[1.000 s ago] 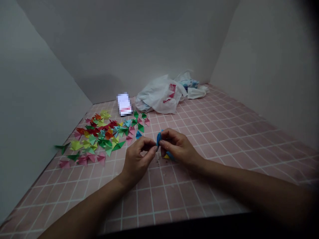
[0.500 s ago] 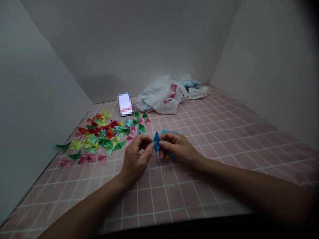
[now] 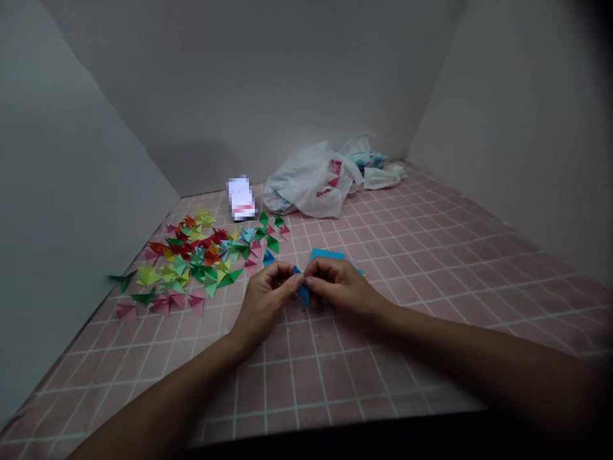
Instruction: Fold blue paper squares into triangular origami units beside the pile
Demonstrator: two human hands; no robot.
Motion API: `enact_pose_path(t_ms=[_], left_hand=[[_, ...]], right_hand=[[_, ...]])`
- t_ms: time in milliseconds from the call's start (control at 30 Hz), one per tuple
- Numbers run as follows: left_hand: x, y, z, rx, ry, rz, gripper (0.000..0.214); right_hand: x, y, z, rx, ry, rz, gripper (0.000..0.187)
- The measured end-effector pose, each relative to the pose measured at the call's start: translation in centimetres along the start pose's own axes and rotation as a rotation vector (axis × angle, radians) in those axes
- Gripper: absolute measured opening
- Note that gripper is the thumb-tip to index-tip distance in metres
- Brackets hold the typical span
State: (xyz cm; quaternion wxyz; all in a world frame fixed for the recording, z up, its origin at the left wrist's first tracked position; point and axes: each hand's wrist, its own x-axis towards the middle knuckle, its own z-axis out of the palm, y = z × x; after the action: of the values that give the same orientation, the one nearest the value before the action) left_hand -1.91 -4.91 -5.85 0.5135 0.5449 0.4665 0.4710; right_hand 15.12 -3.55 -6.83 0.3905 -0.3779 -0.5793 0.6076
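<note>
Between my two hands is a small piece of folded blue paper (image 3: 303,294), its lower point showing beneath the fingertips. My left hand (image 3: 268,294) pinches it from the left, thumb against index finger. From the other side my right hand (image 3: 342,287) grips it too, and the two thumbs nearly meet over its middle, hiding part of the folds. Just behind my right hand lies a flat blue paper sheet (image 3: 327,254), partly covered by the fingers. A finished-looking blue folded piece (image 3: 268,257) rests beyond my left hand.
Many folded paper pieces (image 3: 201,275) in green, yellow, red and pink spread over the left of the pink checked cloth (image 3: 431,255). Behind them a lit phone (image 3: 242,199) stands upright. White plastic bags (image 3: 306,182) lie against the back wall.
The blue paper has turned and tilted, its lower point now slanting right. My hands have drawn closer together, thumbs covering more of it. The blue sheet behind shows more.
</note>
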Motion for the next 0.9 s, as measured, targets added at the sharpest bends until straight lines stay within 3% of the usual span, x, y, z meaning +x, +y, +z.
enact_pose_path(t_ms=[200, 467, 700, 900], left_hand=[[-0.1, 0.3, 0.0, 0.041, 0.026, 0.005, 0.020], [0.3, -1.0, -0.6, -0.069, -0.002, -0.017, 0.024], [0.3, -0.7, -0.3, -0.011, -0.042, -0.051, 0.027], [0.3, -0.2, -0.4, 0.019, -0.014, -0.029, 0.027]], right_hand=[[-0.2, 0.1, 0.2, -0.199, 0.040, -0.170, 0.013], [-0.4, -0.6, 0.2, -0.001, -0.033, 0.048, 0.013], [-0.3, -0.2, 0.2, -0.050, 0.025, 0.019, 0.016], [-0.3, 0.1, 0.1, 0.121, -0.065, 0.058, 0.028]])
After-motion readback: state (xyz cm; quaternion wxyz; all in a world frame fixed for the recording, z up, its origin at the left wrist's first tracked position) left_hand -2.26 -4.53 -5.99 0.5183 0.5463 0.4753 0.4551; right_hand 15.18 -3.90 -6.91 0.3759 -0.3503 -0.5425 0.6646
